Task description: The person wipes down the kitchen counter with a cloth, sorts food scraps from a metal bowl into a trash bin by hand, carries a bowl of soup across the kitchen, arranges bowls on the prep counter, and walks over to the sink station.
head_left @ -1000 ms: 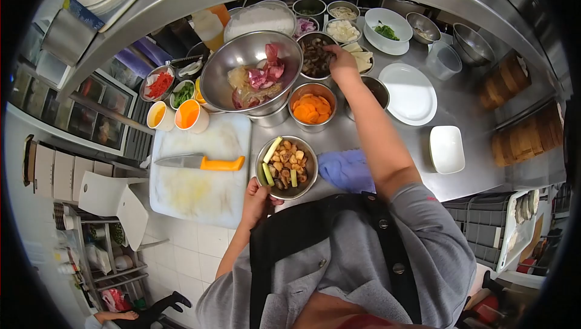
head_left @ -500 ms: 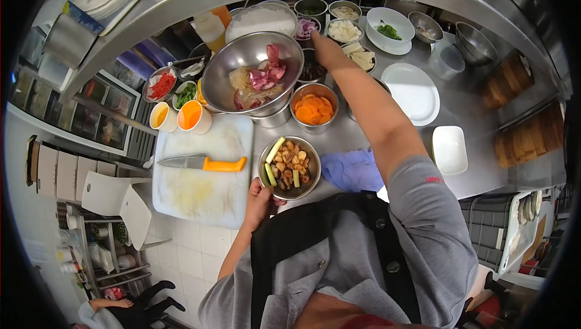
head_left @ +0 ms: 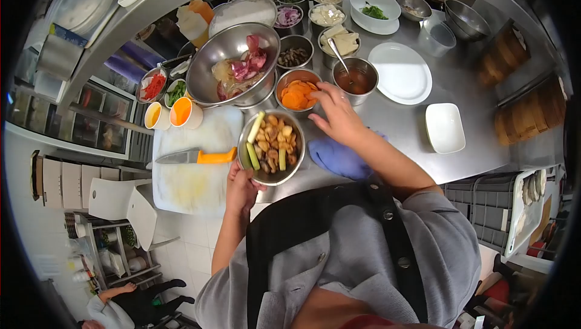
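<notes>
Your left hand (head_left: pixel 241 187) grips a metal bowl (head_left: pixel 281 180) by its near rim, the best hold for something probably light, stiff and slick, at the counter's (head_left: pixel 484 132) near edge; your right hand (head_left: pixel 340 116), fingers spread, looks empty beside sliced carrots (head_left: pixel 298 95).

Can read no text, label, brand, number or sign. Too small and blurred to make out any print on the blue-and-yellow package (head_left: pixel 68 34), beyond and left of the steel bowl (head_left: pixel 278 179) gripped by the left hand (head_left: pixel 242 187).
</notes>
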### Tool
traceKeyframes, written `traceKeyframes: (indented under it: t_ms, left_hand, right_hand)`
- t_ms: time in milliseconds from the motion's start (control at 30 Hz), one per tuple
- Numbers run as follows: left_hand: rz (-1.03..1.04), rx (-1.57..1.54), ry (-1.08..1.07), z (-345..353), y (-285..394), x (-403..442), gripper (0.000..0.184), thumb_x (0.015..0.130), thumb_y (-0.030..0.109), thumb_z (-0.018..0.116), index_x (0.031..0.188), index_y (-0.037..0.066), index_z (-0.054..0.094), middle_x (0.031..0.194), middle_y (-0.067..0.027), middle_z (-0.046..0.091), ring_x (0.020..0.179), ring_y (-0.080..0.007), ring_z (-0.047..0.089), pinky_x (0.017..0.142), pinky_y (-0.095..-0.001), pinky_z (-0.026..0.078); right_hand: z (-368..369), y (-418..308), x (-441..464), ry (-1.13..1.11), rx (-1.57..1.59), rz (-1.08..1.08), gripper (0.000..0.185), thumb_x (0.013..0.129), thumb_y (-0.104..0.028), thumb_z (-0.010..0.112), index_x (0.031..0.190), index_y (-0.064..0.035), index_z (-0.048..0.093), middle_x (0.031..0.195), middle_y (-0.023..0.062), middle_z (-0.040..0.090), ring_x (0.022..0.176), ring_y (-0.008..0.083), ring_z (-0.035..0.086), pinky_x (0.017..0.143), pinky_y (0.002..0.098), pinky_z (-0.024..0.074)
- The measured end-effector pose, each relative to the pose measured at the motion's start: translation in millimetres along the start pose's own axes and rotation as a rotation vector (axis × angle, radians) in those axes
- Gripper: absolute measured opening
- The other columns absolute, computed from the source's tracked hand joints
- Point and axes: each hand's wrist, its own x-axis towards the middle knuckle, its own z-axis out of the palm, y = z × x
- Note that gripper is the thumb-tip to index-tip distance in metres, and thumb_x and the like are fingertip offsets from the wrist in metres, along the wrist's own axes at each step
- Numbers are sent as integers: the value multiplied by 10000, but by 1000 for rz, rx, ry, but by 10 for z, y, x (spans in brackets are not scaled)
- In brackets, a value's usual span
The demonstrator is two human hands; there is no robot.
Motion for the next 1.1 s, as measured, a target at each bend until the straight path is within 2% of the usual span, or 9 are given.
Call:
traceKeyframes:
  t_ms: [100, 167, 233, 333, 567, 633, 700, 833, 1100]
  left_hand:
    - [17, -21, -114, 174, 94, 180, 201, 813, 65, 481, 1011, 63, 512, 753, -43, 602, 522, -127, 563, 459, -268, 497]
    - [8, -30, -178, 342, 159, 353, 204, 823, 72, 483, 1026, 67, 509, 764, -36, 597, 540, -121, 557, 470, -266, 487]
    - [8, 75, -200, 633, 195, 570, 87, 842, 87, 501, 928, 95, 490, 722, -37, 555, 591, -123, 542, 556, -340, 555]
    - [-33, -89, -170, 1156, 155, 924, 79, 857, 65, 506, 932, 81, 484, 738, -43, 555, 660, -142, 566, 664, -361, 565]
    - [32, -444, -134, 1641, -176, 2063, 29, 860, -6, 497, 879, -9, 475, 758, -109, 570, 684, -196, 599, 862, -433, 550]
    - [112, -424, -44, 1705, -208, 2149, 62, 868, -37, 462, 929, -40, 452, 773, -137, 578, 700, -218, 613, 868, -444, 550]
    - [159, -410, 49, 1730, -255, 2226, 82, 883, -27, 443, 960, -54, 442, 781, -146, 579, 721, -232, 621, 871, -442, 549]
    - [163, -407, 18, 1725, -322, 2340, 83, 899, -20, 418, 961, -69, 443, 787, -160, 578, 743, -250, 626, 873, -441, 550]
    - [119, -428, 40, 1681, -322, 2442, 77, 900, -18, 426, 910, -81, 470, 778, -150, 571, 737, -249, 616, 874, -436, 556]
  right_hand:
    - [25, 80, -333, 31, 96, 149, 463, 764, -80, 654, 1190, -44, 477, 1230, 223, 441, 1145, 400, 430, 976, 426, 378]
    - [38, 156, -498, 46, 78, 153, 388, 780, -95, 640, 1139, -31, 507, 1185, 220, 488, 1106, 402, 469, 935, 430, 407]
    - [-5, 196, -604, -180, 148, 257, 280, 801, -93, 606, 1069, -34, 551, 1085, 202, 556, 1013, 393, 534, 864, 434, 447]
    - [-45, 200, -703, -181, 188, 221, 186, 820, -92, 573, 999, -43, 585, 974, 174, 598, 915, 372, 578, 792, 433, 472]
    - [-185, 88, -1093, -294, 299, 221, 152, 816, -84, 562, 957, -43, 601, 949, 155, 605, 891, 345, 587, 777, 411, 479]
    - [-296, 61, -1170, -356, 339, 144, 153, 810, -67, 557, 953, -32, 599, 954, 150, 601, 905, 337, 582, 792, 398, 476]
    - [-406, 56, -1229, -282, 353, 144, 155, 809, -61, 556, 955, -30, 597, 954, 147, 597, 913, 332, 577, 799, 392, 473]
    - [-652, 2, -1286, -156, 332, 189, 157, 813, -51, 553, 962, -28, 596, 962, 142, 587, 936, 323, 565, 811, 379, 466]
    - [-747, 47, -1276, -135, 257, 251, 146, 832, -83, 558, 967, -42, 594, 967, 127, 592, 934, 321, 568, 799, 389, 464]
